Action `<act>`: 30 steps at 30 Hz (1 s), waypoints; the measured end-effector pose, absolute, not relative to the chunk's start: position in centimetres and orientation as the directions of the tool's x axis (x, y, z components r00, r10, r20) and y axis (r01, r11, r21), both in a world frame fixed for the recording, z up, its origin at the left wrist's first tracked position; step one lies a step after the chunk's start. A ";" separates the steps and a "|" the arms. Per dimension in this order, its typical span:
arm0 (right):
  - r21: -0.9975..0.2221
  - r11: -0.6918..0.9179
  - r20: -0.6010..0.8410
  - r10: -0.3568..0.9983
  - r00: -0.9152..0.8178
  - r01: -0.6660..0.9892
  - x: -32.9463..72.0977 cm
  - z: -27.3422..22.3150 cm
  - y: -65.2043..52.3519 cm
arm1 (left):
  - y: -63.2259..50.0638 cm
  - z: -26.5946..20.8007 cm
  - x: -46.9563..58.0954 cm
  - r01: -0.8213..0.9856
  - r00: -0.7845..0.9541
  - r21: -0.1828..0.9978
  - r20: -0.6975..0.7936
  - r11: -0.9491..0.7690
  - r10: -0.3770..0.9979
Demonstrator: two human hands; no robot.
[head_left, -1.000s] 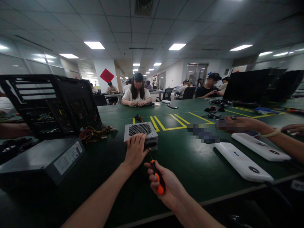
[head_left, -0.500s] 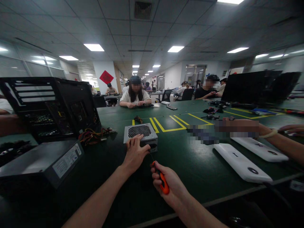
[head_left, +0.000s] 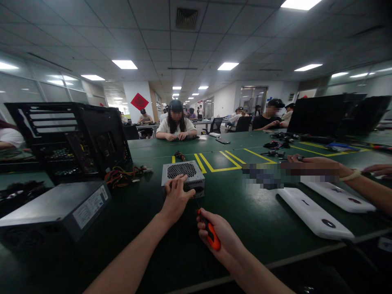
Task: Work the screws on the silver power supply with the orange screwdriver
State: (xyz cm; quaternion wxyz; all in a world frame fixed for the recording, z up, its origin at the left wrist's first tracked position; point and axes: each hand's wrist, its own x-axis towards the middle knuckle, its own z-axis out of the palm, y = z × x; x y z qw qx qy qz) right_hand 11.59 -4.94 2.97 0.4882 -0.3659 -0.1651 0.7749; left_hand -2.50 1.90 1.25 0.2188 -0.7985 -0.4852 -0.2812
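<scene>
One broad green counter (head_left: 245,216) carries the things around the hands. At its left stands an open black computer case (head_left: 108,130), and nearer the person lies a large grey metal box (head_left: 43,200); both are well apart from the hands. Straight ahead of the person sits a smaller grey metal box (head_left: 188,171), flat on the counter, its holed face up and one side turned toward the person.

The left hand (head_left: 175,200) is the nearer one, touching this smaller box: its fingers are spread over the top and near edge, the thumb reaching right across the near side. The right hand (head_left: 223,232) is apart from the box, closer to the person and a little to the right, its fingers curled round the handle of an orange-and-black screwdriver (head_left: 214,240). The tool's long axis slants: handle end back and right, thin shaft (head_left: 197,203) forward and slightly left, toward the box's near side, just below the left thumb. The tip is too small and dark to make out; I cannot tell whether it touches the box.
</scene>
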 end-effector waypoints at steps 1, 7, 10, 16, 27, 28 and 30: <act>-0.633 -0.459 -0.400 0.883 -0.244 -0.623 11.7 3.0 -4.9 | 1.9 1.3 -2.5 0.899 0.368 -0.075 0.664 -0.432 0.651; -0.992 -0.067 -0.046 0.981 -0.188 -0.109 13.7 2.7 -6.4 | 1.9 1.3 -2.5 0.901 0.370 -0.087 0.667 -0.425 0.647; -0.728 0.529 0.459 0.848 -0.264 0.435 14.9 2.0 -7.5 | 2.0 1.1 -2.6 0.901 0.370 -0.091 0.674 -0.424 0.640; 0.131 0.677 0.750 0.410 -0.519 0.725 15.0 0.5 -6.9 | 2.0 1.0 -2.6 0.890 0.377 -0.101 0.711 -0.445 0.594; 0.119 0.665 0.702 0.469 -0.537 0.737 12.9 4.5 -8.8 | 1.9 1.2 -2.4 0.895 0.350 -0.054 0.698 -0.442 0.625; 0.121 0.663 0.683 0.484 -0.547 0.738 13.0 4.9 -8.7 | 1.9 1.2 -2.4 0.897 0.346 -0.047 0.692 -0.440 0.633; 0.093 0.600 0.655 0.564 -0.503 0.794 13.9 5.3 -7.5 | 2.0 1.2 -2.4 0.900 0.340 -0.039 0.683 -0.433 0.646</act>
